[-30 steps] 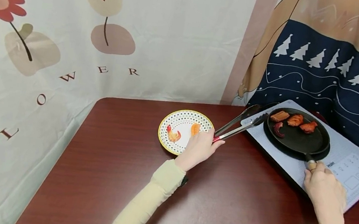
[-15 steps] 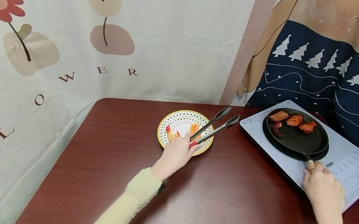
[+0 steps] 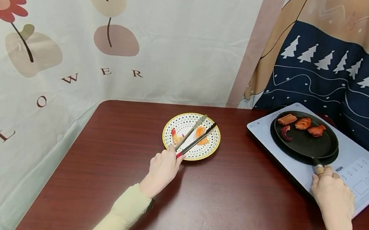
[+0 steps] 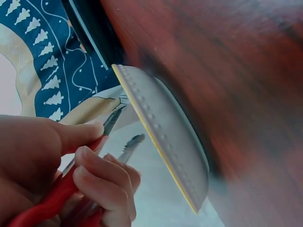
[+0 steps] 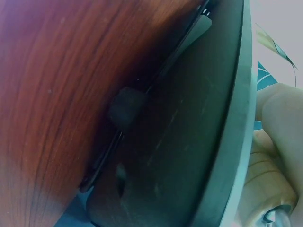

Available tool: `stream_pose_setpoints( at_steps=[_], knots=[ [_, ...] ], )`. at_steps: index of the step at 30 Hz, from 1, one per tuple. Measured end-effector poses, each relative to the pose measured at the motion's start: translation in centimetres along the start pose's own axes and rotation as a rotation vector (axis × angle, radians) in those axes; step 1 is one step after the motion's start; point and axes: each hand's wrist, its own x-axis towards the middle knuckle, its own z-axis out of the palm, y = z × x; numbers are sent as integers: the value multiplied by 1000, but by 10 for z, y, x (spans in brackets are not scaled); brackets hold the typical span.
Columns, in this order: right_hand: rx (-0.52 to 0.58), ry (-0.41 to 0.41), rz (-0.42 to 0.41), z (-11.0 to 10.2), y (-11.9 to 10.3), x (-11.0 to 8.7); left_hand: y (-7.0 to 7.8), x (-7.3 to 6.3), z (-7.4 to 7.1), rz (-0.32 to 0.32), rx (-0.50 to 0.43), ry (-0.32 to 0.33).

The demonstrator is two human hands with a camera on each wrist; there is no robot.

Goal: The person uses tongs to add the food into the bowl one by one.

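Note:
My left hand [image 3: 162, 170] grips metal tongs [image 3: 196, 140] by their red handles [image 4: 52, 201]. The tips are spread apart over the dotted plate [image 3: 184, 120], with nothing visible between them. On that yellow-rimmed plate lie a shrimp [image 3: 175, 137], partly hidden by the tongs, and orange pieces [image 3: 200, 131] that look like salmon. My right hand [image 3: 333, 194] holds the wooden handle [image 5: 265, 184] of a black frying pan [image 3: 305, 145]. Several browned meat pieces [image 3: 303, 123] and a dark red curled octopus tentacle [image 3: 285, 133] lie in the pan.
Under the pan is a flat, light grey cooktop [image 3: 364, 171] with printed controls, at the right of the brown table [image 3: 228, 208]. Its dark side [image 5: 175, 123] fills much of the right wrist view. Behind the table hang a flower-print cloth [image 3: 179, 45] and a navy tree-print cloth [image 3: 329, 86].
My left hand has drawn back leftward and toward me, bringing the tongs from the pan's edge to over the plate. The right hand keeps its hold on the pan handle.

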Motion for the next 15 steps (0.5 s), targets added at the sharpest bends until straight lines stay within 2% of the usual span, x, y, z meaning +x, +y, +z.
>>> stream_pose_setpoints(
  at_steps=[7, 11, 15],
  knots=[
    [3, 22, -7, 1, 1, -1, -4, -10, 5, 6, 42, 71],
    [5, 40, -12, 1, 0, -1, -2, -13, 4, -11, 47, 77],
    [7, 47, -20, 1, 0, -1, 0, -15, 3, -51, 30, 47]
  ],
)
